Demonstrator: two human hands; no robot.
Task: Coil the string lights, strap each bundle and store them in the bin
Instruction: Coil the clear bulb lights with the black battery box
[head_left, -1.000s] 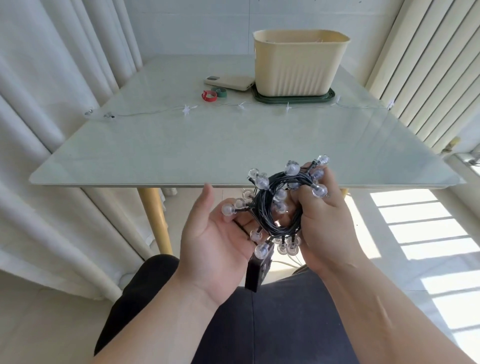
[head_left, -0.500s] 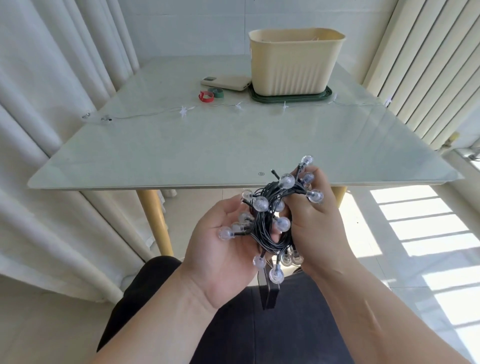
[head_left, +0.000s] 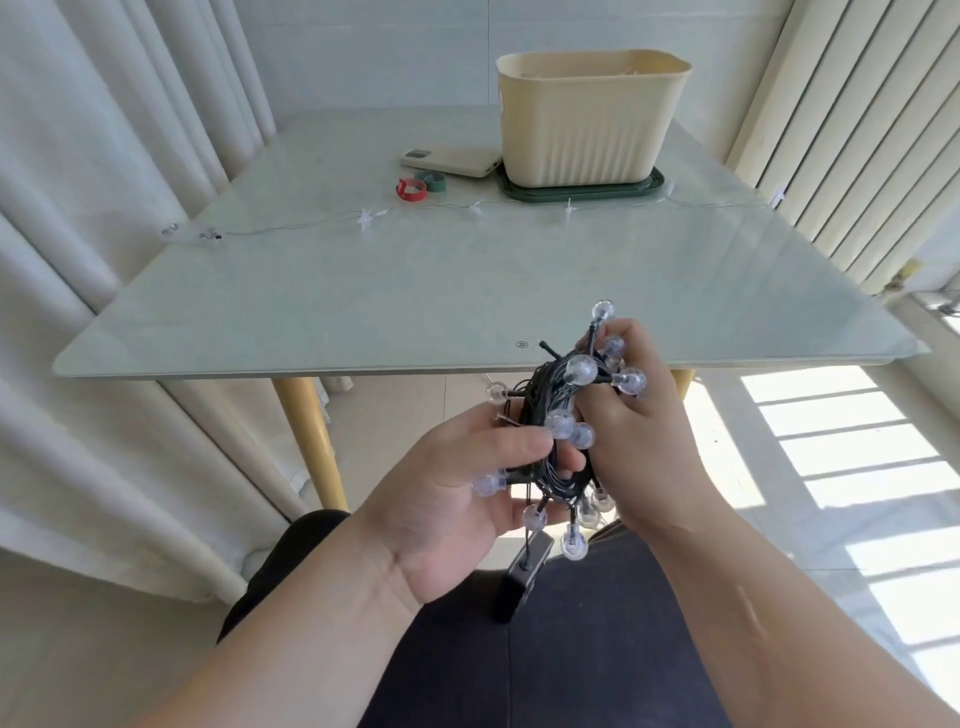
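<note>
You held the coiled string lights (head_left: 550, 452) between both hands, just off the near edge of the table (head_left: 311, 312).

Your left hand (head_left: 447, 499) gripped the coil from its left, thumb pressed across the dark wire. The bundle sat between your palms, touching both: a tight loop of black wire with clear round bulbs pointing every way. Its black battery box (head_left: 522, 582) dangled below your fingers. Your right hand (head_left: 644, 447) clasped the coil's right side, fingers curled in, with bulbs poking above them. Far beyond your hands lay the red strap (head_left: 411, 189), the green strap (head_left: 435, 182) and the cream bin (head_left: 587, 124).
</note>
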